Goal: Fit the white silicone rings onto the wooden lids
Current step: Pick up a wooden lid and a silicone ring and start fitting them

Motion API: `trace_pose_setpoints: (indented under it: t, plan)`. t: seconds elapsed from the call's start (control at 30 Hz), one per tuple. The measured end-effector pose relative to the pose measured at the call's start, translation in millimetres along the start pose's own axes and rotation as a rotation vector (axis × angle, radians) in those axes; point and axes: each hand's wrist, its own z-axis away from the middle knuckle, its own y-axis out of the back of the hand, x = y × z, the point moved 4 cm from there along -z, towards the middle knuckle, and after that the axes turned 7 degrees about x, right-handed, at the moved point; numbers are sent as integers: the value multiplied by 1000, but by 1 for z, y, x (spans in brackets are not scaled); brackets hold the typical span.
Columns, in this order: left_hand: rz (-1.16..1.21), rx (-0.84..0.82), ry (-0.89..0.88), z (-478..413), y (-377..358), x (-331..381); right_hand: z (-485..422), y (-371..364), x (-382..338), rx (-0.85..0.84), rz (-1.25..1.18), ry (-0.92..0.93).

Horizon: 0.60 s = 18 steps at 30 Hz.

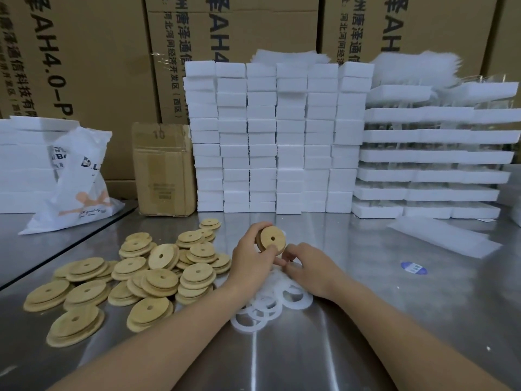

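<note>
The left hand (248,258) grips one wooden lid (272,238) on edge, hole facing the camera. The right hand (307,268) is curled, its grip unclear. Thirty-odd loose lids (162,277), several rings (265,306).

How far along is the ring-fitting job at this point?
Done: no ringed lid can be picked out. In hand: the left hand holds one wooden lid, with the right hand at its lower edge. Left: the lid pile looks bare, and loose white rings lie between the wrists.

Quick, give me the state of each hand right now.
Left hand: holding a wooden lid, tilted up on edge.
Right hand: curled by the lid's lower edge; what it holds cannot be told.
</note>
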Motion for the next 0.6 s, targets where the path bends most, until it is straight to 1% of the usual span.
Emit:
trace_pose_setpoints:
  t: [0.07,0.13,0.23,0.3,0.33,0.4,0.47,0.5,0.6]
  plan:
    - [54,-26,31,0,0,1,0,-1,3,19,-20,15]
    - [126,-35,70,-1,0,1,-2,0,5,101,-24,38]
    - [225,-28,128,-2,2,2,-5,13,6,336,-56,-14]
    - [251,-23,138,-2,3,5,-5,24,8,489,-196,-101]
    - [259,-22,141,-2,4,6,-4,29,10,532,-285,-142]
    - [286,-24,158,-2,5,7,-1,34,13,555,-483,-204]
    - [319,-27,179,-1,5,9,1,35,15,540,-647,-247]
    - [331,-29,180,-1,5,9,1,36,16,543,-668,-266]
    - [343,-27,152,1,6,11,-1,39,21,583,-615,-319]
